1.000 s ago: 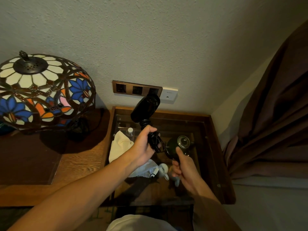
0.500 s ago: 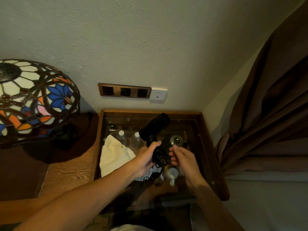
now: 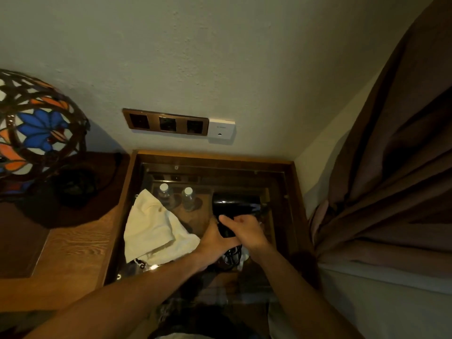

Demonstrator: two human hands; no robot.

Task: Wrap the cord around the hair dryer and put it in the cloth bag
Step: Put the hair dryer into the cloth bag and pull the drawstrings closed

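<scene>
- Dryer (image 3: 234,207): black, barrel lying level over the glass-topped table (image 3: 297,192), nozzle end toward the right.
- Right hand (image 3: 247,230): curled round the dryer's handle from above.
- Left hand (image 3: 215,243): just beside the right, fingers wrapped on the handle's lower part.
- Cord (image 3: 231,256): black loops hang below both hands; how much is wound cannot be told.
- Bag (image 3: 154,231): cream cloth, crumpled on the glass left of the hands.
- Two bottles (image 3: 187,198) stand behind the bag, under the glass.
- Lamp (image 3: 36,133) at far left; sockets (image 3: 166,123) on the wall; curtain (image 3: 391,179) at right.
</scene>
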